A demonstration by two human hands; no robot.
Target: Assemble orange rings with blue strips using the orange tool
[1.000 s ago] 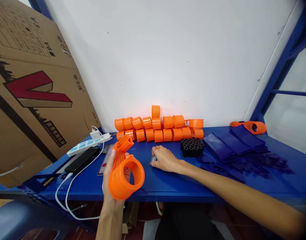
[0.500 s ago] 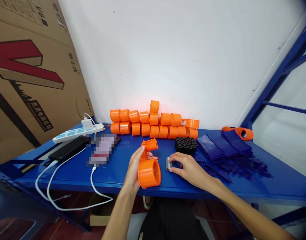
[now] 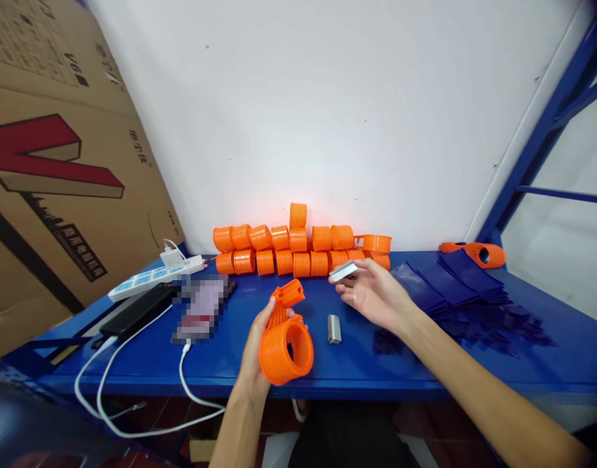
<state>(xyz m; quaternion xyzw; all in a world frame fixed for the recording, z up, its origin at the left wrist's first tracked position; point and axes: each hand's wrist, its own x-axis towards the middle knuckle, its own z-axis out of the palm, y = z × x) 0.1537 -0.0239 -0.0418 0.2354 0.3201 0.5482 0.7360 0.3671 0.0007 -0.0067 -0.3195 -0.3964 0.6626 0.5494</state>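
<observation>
My left hand (image 3: 257, 348) is wrapped round an orange plastic tape dispenser-like part (image 3: 281, 354), which has a wide ring at the bottom and a small ribbed holder on top. My right hand (image 3: 369, 289) is raised above the table, pinching a short silver metal strip (image 3: 344, 270) between thumb and fingers. A second short metal piece (image 3: 334, 329) lies on the blue table between my hands. The black foam tubes behind my right hand are hidden now.
Orange rings (image 3: 264, 238) stand stacked in two rows along the wall. Dark blue plastic sheets (image 3: 454, 279) and scraps (image 3: 508, 328) cover the right side, with an orange tool (image 3: 478, 254) behind. A phone (image 3: 203, 309), black adapter (image 3: 137, 313), power strip (image 3: 155, 276) and white cables lie left.
My right hand has lifted off the table with a metal strip, uncovering another metal piece left there. My left hand keeps the orange part, slightly turned.
</observation>
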